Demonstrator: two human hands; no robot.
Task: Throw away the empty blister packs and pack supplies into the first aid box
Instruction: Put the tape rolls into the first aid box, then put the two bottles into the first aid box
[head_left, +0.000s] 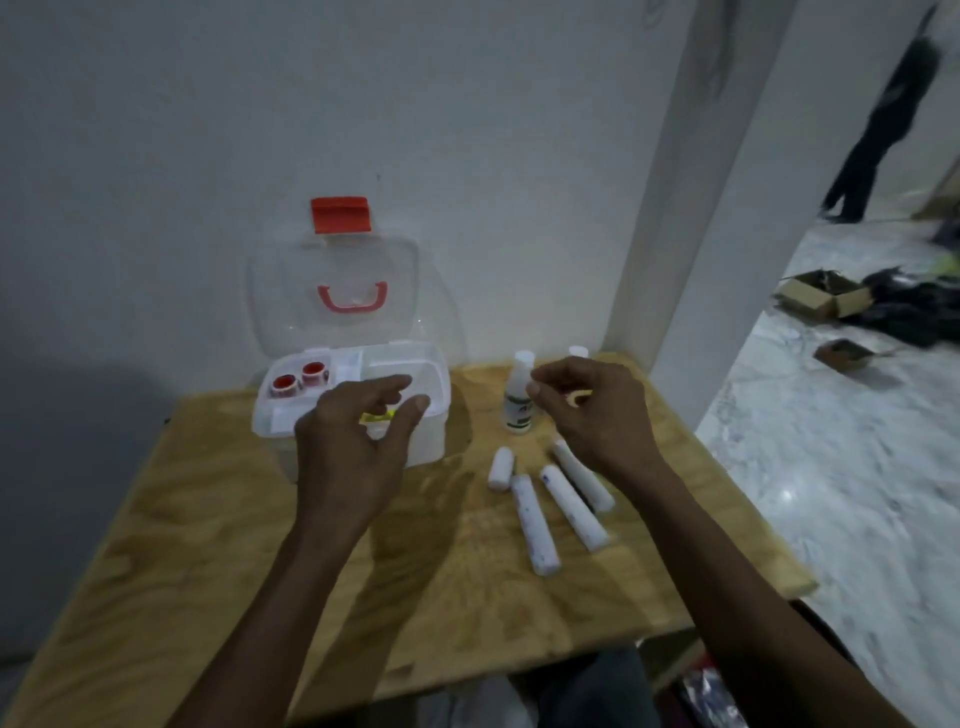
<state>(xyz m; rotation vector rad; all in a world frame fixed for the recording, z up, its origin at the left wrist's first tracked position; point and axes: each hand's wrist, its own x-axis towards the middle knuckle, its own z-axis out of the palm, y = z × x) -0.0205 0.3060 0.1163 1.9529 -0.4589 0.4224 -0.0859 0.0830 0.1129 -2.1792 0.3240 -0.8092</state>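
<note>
The first aid box (426, 441) stands open at the table's back left, its clear lid (291, 291) with a red latch upright against the wall. Two red-capped jars (298, 379) sit in its tray. My left hand (353, 441) hovers over the box's front with fingers loosely curved and apart. A small yellow item (376, 417) shows in the gap under them; the fingers do not close on it. My right hand (592, 415) holds a small cream roll (580, 398) in curled fingers, just right of a white spray bottle (519, 400).
Several white bandage rolls (535, 522) lie on the wooden table (208, 545) under my right forearm. A second white cap (577, 352) peeks out behind my right hand. Cardboard boxes (821, 293) and a standing person (883, 124) are on the marble floor at right.
</note>
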